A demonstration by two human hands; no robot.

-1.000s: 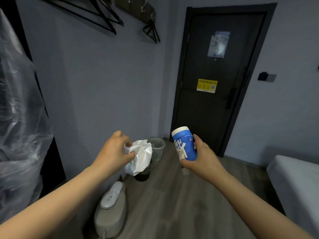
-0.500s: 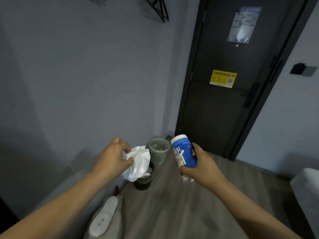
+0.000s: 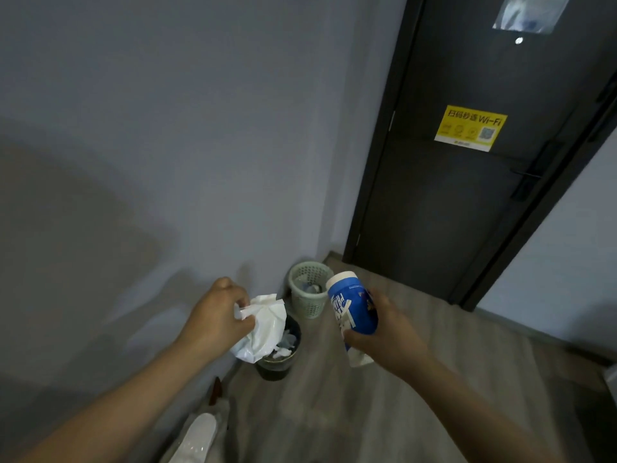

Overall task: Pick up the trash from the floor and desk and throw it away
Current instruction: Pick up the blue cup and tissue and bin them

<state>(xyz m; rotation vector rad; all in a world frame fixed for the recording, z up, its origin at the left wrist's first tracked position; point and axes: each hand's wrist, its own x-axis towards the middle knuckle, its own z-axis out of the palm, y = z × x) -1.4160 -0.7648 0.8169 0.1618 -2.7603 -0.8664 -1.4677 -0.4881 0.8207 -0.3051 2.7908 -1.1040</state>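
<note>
My left hand (image 3: pixel 217 317) grips a crumpled white plastic bag (image 3: pixel 263 329), which hangs over a dark round bin (image 3: pixel 278 367) on the floor by the wall. The bin holds some white and pale scraps. My right hand (image 3: pixel 384 329) holds a blue and white cup (image 3: pixel 350 310), tilted, with a pale piece of trash (image 3: pixel 359 357) pinched below it. A pale green mesh waste basket (image 3: pixel 309 295) stands in the corner just beyond the dark bin, with some scraps inside.
A dark door (image 3: pixel 484 155) with a yellow Wi-Fi sticker (image 3: pixel 470 128) closes off the far side. The grey wall (image 3: pixel 167 128) runs along the left. A grey bin with a white lid (image 3: pixel 197 439) sits at the bottom edge. Wood-look floor (image 3: pixel 367 412) stretches to the right.
I have moved closer to the corner, so both bins and the door look larger. My hands keep their hold on the bag and the cup and now sit nearer the dark bin.
</note>
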